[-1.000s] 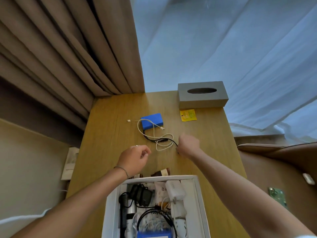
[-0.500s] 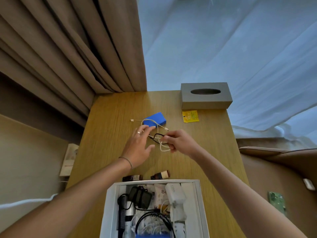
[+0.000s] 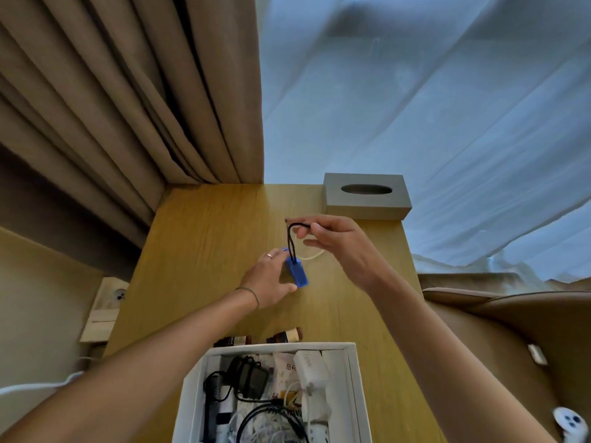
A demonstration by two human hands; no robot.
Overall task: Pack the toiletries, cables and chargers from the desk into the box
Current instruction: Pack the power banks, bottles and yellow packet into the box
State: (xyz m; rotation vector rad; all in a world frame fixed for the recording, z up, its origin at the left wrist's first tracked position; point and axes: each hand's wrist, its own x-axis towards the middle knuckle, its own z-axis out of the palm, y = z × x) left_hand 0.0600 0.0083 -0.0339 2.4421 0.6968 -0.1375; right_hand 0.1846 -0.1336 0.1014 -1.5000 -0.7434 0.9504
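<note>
My right hand [image 3: 339, 244] pinches a short black cable [image 3: 291, 239] and holds it up over the middle of the wooden desk [image 3: 198, 251]. A white cable [image 3: 315, 254] loops under that hand. My left hand [image 3: 267, 281] grips a blue power bank [image 3: 297, 273] standing on edge, with the black cable hanging down to it. The white box [image 3: 355, 378] sits at the desk's near edge, holding a black charger [image 3: 248, 377], a white charger [image 3: 311, 367], cables and packets. Two small dark bottles [image 3: 284, 336] lie on the desk just behind the box.
A grey tissue box [image 3: 364, 198] stands at the desk's far right corner. Brown curtains [image 3: 128, 107] hang at the back left, a sheer white curtain at the back right. A brown armchair [image 3: 511, 330] is on the right. A wall socket [image 3: 112, 297] is to the left.
My right hand lifted the black cable up and away from the desk. My left hand closed round the blue power bank and tipped it on edge. The yellow packet is hidden now.
</note>
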